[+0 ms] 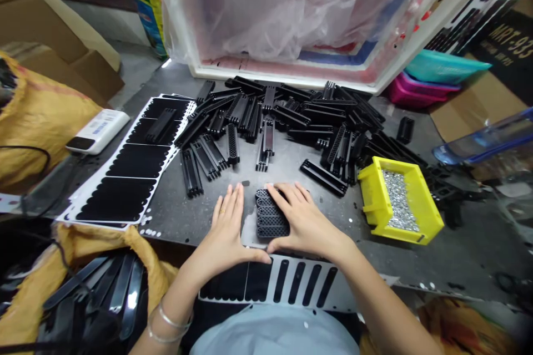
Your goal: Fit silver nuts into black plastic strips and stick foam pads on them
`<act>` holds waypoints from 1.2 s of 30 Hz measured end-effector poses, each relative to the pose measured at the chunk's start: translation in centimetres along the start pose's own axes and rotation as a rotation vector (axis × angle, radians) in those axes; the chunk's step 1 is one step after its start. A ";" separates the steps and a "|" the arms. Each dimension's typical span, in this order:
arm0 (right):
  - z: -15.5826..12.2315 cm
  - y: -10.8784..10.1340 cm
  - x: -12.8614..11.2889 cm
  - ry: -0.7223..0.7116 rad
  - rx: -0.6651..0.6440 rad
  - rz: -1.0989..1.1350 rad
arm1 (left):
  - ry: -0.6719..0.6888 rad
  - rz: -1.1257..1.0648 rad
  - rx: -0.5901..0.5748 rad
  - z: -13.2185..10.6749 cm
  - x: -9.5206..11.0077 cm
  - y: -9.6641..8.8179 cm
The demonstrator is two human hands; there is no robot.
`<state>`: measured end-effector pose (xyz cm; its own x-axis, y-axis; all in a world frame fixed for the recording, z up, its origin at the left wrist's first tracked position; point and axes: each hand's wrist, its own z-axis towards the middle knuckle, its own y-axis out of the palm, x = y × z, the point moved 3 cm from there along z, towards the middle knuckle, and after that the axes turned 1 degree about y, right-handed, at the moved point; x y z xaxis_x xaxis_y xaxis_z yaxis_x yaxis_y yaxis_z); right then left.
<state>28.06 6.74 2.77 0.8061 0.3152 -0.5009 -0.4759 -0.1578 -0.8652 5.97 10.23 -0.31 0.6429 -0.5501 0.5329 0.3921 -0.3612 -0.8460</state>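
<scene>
A block of black perforated plastic strips (271, 216) lies side by side on the table in front of me. My right hand (306, 222) spans the block's right side, with fingers at its far end and the thumb at its near end. Just left of the block, my left hand (225, 230) rests with its fingers straight and its thumb stretched out, apart from the strips and holding nothing. Close to my body, a sheet of black adhesive strips (287, 283) with several pieces peeled apart lies under my wrists.
Many loose black plastic strips (266, 105) lie heaped at the back. A yellow bin (428, 219) of small metal parts stands right. Black sticker sheets (120, 199) and a white device (100, 130) lie left. A sack (160, 266) of dark strips is at lower left.
</scene>
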 end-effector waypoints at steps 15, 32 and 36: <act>-12.8 -3.9 2.5 0.463 0.167 0.173 | 0.192 -0.128 0.169 -0.7 7.2 -1.6; -16.4 -0.6 0.6 0.097 0.440 0.573 | 0.281 -0.034 0.402 0.3 12.5 5.6; -18.3 -3.3 2.4 0.263 0.610 1.001 | 0.385 0.036 0.525 0.7 12.4 6.4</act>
<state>37.95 -9.11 4.01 -0.0033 0.0938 -0.9956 -0.9631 0.2678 0.0284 16.91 1.60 0.85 0.4184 -0.8204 0.3896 0.7070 0.0249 -0.7068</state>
